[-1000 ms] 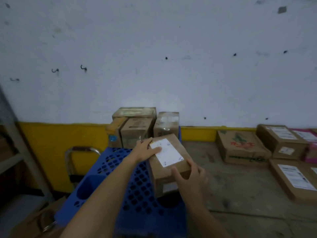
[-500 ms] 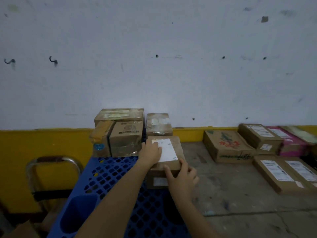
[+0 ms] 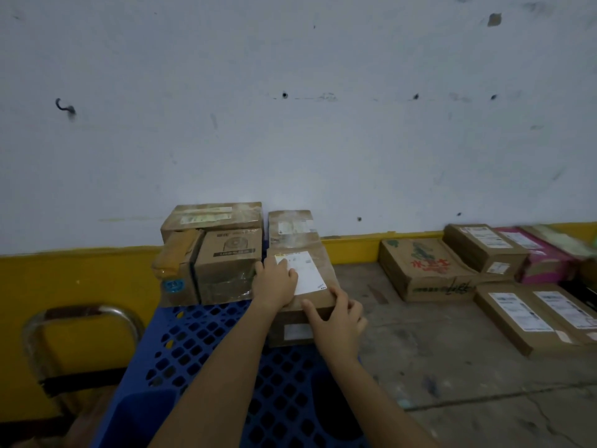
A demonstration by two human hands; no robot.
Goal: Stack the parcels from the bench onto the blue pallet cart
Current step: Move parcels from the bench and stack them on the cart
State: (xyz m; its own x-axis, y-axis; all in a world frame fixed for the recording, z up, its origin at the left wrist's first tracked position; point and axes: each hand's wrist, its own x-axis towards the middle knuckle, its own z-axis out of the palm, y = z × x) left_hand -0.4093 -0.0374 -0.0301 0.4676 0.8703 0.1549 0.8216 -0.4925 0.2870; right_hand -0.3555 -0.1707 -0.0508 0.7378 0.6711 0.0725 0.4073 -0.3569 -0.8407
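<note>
A brown cardboard parcel (image 3: 318, 279) with a white label sits on the blue pallet cart (image 3: 206, 344), right of the other parcels. My left hand (image 3: 276, 281) lies flat on its top over the label. My right hand (image 3: 337, 318) rests with straight fingers on the near right corner of its top. Behind it stands a small parcel (image 3: 290, 226). To the left are a square box (image 3: 227, 266), a tape-wrapped box (image 3: 176, 266) and a flat box (image 3: 213, 215) at the back.
On the grey bench (image 3: 436, 367) to the right lie several parcels: a printed box (image 3: 423, 270), a labelled box (image 3: 484, 248), a pink one (image 3: 536, 257) and flat labelled ones (image 3: 536, 315). A metal cart handle (image 3: 80, 313) stands at left. A white and yellow wall is behind.
The parcel moved forward and down onto the cart beside the stacked boxes. Both hands went from holding its sides to resting on its top.
</note>
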